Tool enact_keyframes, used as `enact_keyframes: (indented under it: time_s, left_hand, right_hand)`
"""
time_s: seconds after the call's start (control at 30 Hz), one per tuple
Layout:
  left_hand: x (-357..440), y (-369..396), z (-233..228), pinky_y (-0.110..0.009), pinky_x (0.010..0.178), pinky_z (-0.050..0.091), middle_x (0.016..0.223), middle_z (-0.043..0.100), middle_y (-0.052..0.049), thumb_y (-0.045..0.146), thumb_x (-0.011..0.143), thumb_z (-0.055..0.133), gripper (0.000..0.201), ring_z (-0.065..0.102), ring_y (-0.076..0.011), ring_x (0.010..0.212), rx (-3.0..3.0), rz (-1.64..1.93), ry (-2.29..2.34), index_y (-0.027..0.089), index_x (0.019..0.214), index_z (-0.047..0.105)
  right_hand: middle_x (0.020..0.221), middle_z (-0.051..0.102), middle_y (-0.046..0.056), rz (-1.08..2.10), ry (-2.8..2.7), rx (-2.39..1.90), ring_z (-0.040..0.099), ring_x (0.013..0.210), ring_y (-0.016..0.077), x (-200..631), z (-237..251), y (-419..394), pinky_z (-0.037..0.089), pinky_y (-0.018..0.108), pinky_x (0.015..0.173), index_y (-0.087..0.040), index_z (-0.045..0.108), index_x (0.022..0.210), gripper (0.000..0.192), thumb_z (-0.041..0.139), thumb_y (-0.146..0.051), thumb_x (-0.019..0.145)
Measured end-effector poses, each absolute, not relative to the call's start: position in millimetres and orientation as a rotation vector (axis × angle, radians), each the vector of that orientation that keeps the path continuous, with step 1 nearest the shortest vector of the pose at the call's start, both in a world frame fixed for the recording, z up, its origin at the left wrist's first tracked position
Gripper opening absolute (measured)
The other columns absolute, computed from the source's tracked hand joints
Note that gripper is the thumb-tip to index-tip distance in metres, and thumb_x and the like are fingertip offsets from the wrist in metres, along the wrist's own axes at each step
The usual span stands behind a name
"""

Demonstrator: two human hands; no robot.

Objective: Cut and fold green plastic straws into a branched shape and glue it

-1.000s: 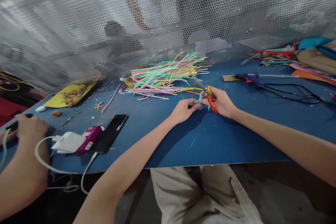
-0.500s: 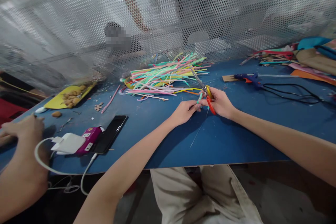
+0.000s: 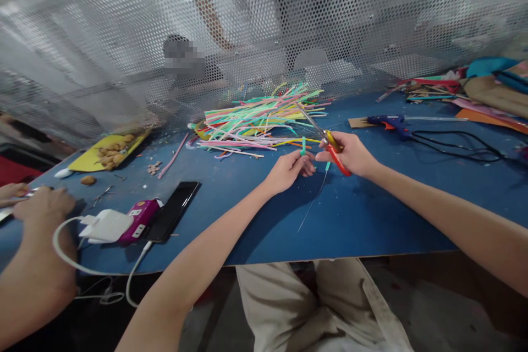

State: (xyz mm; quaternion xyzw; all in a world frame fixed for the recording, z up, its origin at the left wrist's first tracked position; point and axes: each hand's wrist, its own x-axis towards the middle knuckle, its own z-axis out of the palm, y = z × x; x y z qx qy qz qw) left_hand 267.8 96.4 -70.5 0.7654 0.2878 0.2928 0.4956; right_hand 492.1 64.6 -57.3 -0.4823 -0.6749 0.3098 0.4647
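Between the thumb and fingertips of my left hand [image 3: 292,169] stands a short teal pipe cleaner [image 3: 303,146], bent over at its lower end. My right hand [image 3: 348,154] is closed around scissors [image 3: 339,158] with red and yellow handles, whose blades point up and to the left, away from me. Under the right fingers is another bit of teal pipe cleaner [image 3: 328,166]; a thin bare wire [image 3: 312,203] runs from it down across the table. Beyond both hands lies a pile of pastel pipe cleaners [image 3: 256,118].
A black phone [image 3: 177,212] and a purple power block [image 3: 138,220] with a white charger lie to the left. A glue gun [image 3: 390,122] with a black cord rests at the right. Far left, another person's hand [image 3: 43,206] is on the blue table [image 3: 371,220]. Perforated metal [image 3: 256,27] stands behind.
My hands have moved apart: the left slightly left with the teal pipe cleaner, the right slightly right with the scissors. At far left, the other person's hands have shifted and hold something whitish.
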Motion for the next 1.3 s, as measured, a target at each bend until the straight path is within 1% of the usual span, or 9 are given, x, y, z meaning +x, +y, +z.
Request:
enact_keyframes:
  time_s: [0.1,0.2,0.3,0.4,0.5,0.63,0.93,1.03,1.3]
  left_hand:
    - [266,100,-69,-0.032,0.083,0.059,0.105,0.076,-0.014,0.057,0.091,0.065,0.051,0.074,-0.0178,0.089,1.64,0.758,0.712,0.013,0.116,0.065]
    - [265,102,-70,-0.04,0.1,0.057,0.116,0.075,-0.015,0.051,0.084,0.076,0.049,0.073,-0.0238,0.107,1.466,0.774,0.71,0.012,0.113,0.071]
    - [264,103,-72,-0.042,0.109,0.052,0.119,0.075,-0.015,0.044,0.081,0.082,0.043,0.072,-0.025,0.111,1.357,0.795,0.723,0.011,0.108,0.076]
    - [264,105,-74,-0.045,0.106,0.055,0.117,0.076,-0.015,0.04,0.081,0.083,0.042,0.074,-0.0249,0.107,1.288,0.798,0.74,0.012,0.111,0.076]
    - [264,105,-73,-0.045,0.104,0.057,0.114,0.077,-0.015,0.038,0.082,0.083,0.044,0.075,-0.0242,0.104,1.281,0.791,0.735,0.013,0.116,0.074]
    - [262,103,-69,-0.045,0.106,0.056,0.112,0.077,-0.014,0.038,0.081,0.083,0.043,0.075,-0.0237,0.103,1.303,0.778,0.724,0.013,0.115,0.074]
    - [261,101,-65,-0.047,0.103,0.057,0.12,0.075,-0.016,0.039,0.077,0.086,0.043,0.073,-0.0278,0.11,1.311,0.718,0.726,0.013,0.11,0.077]
    - [261,101,-65,-0.047,0.099,0.06,0.127,0.072,-0.015,0.04,0.077,0.086,0.044,0.074,-0.028,0.108,1.272,0.73,0.748,0.015,0.113,0.076]
    - [259,103,-63,-0.044,0.09,0.064,0.131,0.07,-0.014,0.04,0.078,0.085,0.045,0.076,-0.028,0.103,1.221,0.724,0.777,0.019,0.117,0.074]
  right_hand:
    - [0.074,0.056,-0.002,0.67,-1.774,-1.35,0.047,0.066,0.015,515,-46,72,0.039,0.03,0.063,-0.02,0.06,0.086,0.051,0.082,-0.062,0.067]
    - [0.071,0.056,-0.001,0.6,-2.022,-1.517,0.048,0.064,0.0161,537,-36,76,0.036,0.03,0.062,-0.021,0.058,0.086,0.05,0.071,-0.068,0.075]
    - [0.074,0.061,0.002,0.433,-2.168,-1.675,0.052,0.065,0.0184,551,-34,80,0.034,0.031,0.063,-0.022,0.057,0.085,0.053,0.067,-0.073,0.075]
    - [0.079,0.065,0.004,0.374,-2.241,-1.681,0.056,0.067,0.0197,556,-37,83,0.035,0.031,0.064,-0.022,0.056,0.085,0.055,0.066,-0.075,0.074]
    - [0.078,0.065,0.003,0.424,-2.308,-1.659,0.056,0.067,0.0193,557,-37,83,0.035,0.031,0.064,-0.023,0.055,0.082,0.055,0.063,-0.077,0.077]
    - [0.076,0.064,0.003,0.518,-2.39,-1.651,0.054,0.065,0.018,556,-33,78,0.034,0.03,0.062,-0.022,0.056,0.079,0.058,0.061,-0.08,0.076]
    - [0.078,0.068,0.002,0.568,-2.372,-1.671,0.056,0.066,0.0194,548,-30,70,0.033,0.03,0.062,-0.024,0.061,0.079,0.056,0.068,-0.08,0.071]
    - [0.078,0.067,0.002,0.54,-2.376,-1.691,0.055,0.065,0.0192,549,-30,71,0.033,0.031,0.062,-0.024,0.061,0.079,0.056,0.066,-0.079,0.073]
    - [0.079,0.068,0.003,0.498,-2.364,-1.698,0.055,0.065,0.0193,550,-31,72,0.033,0.03,0.062,-0.024,0.062,0.08,0.058,0.065,-0.081,0.072]
